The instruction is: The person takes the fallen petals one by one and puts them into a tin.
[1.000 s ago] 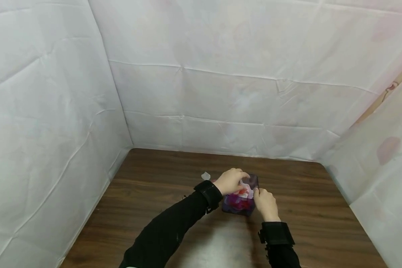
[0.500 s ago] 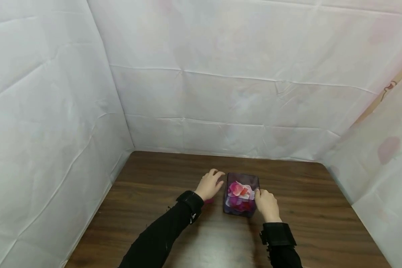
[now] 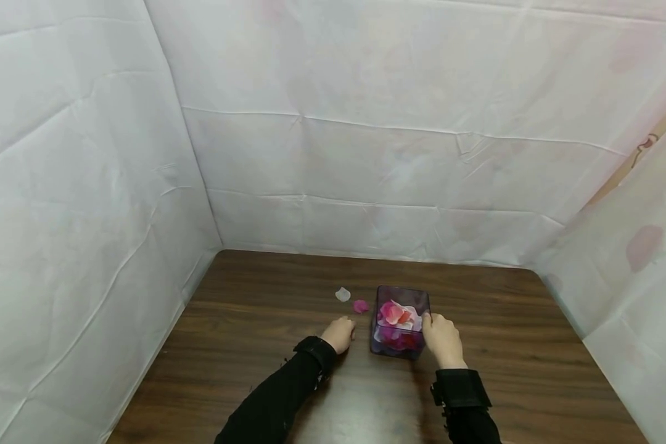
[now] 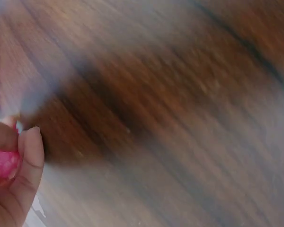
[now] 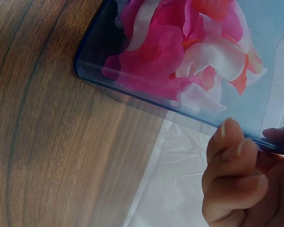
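A see-through purple box stands on the table, with a heap of pink, white and red flower petals inside. My right hand pinches its right wall at the rim; the right wrist view shows the thumb on one side and curled fingers on the other. Left of the box, low over the table, is my left hand with curled fingers. It holds a pink petal, partly covered by the fingers. Beyond that hand lie a second pink petal and a white petal.
The brown wood-grain table is bounded by white cloth hangings at the back and both sides. Black bands circle both wrists over dark sleeves.
My left hand has come out from over the box, moved left and toward me, and curled round a pink petal. Two loose petals now show uncovered. The right hand stays at the box rim.
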Demonstrator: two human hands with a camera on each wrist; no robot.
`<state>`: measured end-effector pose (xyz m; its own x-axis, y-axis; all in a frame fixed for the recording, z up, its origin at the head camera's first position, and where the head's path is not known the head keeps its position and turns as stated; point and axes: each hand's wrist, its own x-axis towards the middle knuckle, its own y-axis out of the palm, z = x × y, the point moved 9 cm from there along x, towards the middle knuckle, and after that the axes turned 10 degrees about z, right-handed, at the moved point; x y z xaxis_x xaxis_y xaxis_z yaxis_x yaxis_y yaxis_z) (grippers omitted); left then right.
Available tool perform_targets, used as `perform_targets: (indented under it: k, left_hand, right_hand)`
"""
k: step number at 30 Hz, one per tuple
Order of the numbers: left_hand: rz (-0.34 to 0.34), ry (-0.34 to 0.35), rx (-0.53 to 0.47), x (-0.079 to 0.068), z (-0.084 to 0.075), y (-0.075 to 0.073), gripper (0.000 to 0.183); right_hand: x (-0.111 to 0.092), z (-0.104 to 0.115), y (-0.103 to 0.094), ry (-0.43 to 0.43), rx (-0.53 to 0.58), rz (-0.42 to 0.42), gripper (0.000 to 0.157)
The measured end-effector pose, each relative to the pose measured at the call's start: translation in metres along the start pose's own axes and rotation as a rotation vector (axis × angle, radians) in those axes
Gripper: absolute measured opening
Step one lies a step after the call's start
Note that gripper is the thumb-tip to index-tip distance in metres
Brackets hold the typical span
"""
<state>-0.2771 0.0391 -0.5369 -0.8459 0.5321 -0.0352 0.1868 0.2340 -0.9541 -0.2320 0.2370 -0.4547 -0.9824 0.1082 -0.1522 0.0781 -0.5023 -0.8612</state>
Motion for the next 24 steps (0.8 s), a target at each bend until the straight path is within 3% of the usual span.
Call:
perform_targets:
  k: [5,10,13,17,20,24]
  left_hand:
    - [0.017,0.044,-0.024,0.001,0.0,-0.002,0.022]
    - [0.028,0.159,-0.059,0.007,-0.005,-0.019,0.017]
    - [0.026,0.213,-0.107,0.013,-0.009,-0.036,0.012]
    - [-0.014,0.202,-0.173,0.022,-0.016,-0.067,0.011]
    - [-0.058,0.192,-0.198,0.028,-0.028,-0.092,0.012]
    - [-0.091,0.228,-0.188,0.034,-0.053,-0.119,0.014]
  right_hand:
    - [0.0,-0.001,0.0,0.013,0.001,0.008,0.044]
    - [0.0,-0.002,0.001,0.024,0.006,0.022,0.045]
    - [0.0,-0.003,0.002,0.026,0.009,0.021,0.045]
    - [0.001,-0.003,0.002,0.021,0.007,0.016,0.045]
    - [0.001,-0.002,0.002,0.016,0.003,0.017,0.045]
    - [0.001,-0.002,0.002,0.013,0.005,0.019,0.045]
